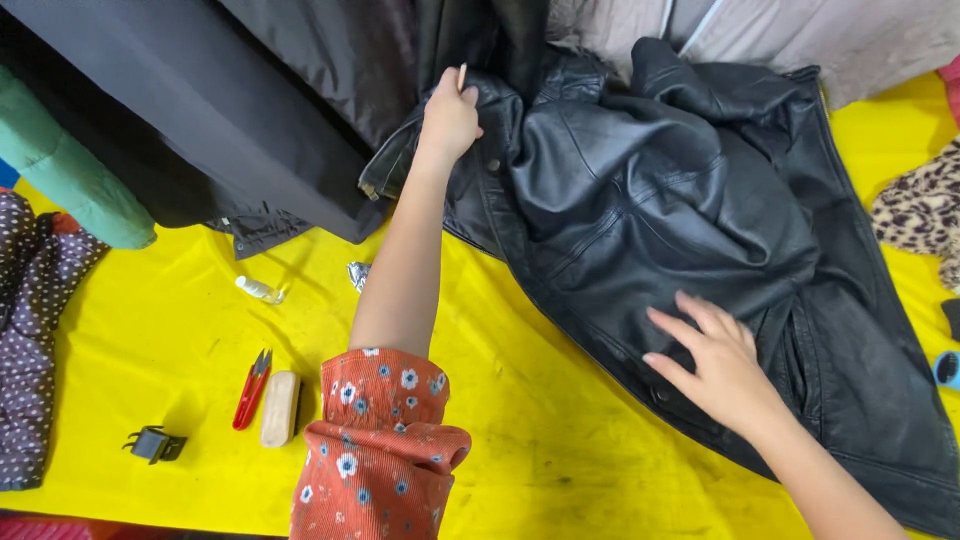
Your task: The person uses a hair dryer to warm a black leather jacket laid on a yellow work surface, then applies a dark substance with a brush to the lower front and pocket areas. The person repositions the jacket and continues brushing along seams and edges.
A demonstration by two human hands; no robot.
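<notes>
Black leather jacket (680, 230) sprawls across the yellow sheet (520, 440): your left hand (450, 118) pinches a thin stick (462, 76) at its collar, while your right hand (715, 365) presses flat, fingers spread, on its lower front.

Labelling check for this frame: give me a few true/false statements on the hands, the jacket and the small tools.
1. The left hand pinches a thin stick at the black leather jacket. True.
2. The right hand lies flat on the jacket. True.
3. The jacket lies on a white cloth. False: a yellow cloth.
4. The red thread snips are in the right hand. False: they lie beside the pale wooden block.
5. The black hair clip rests on the jacket. False: it sits on the cloth.
</notes>
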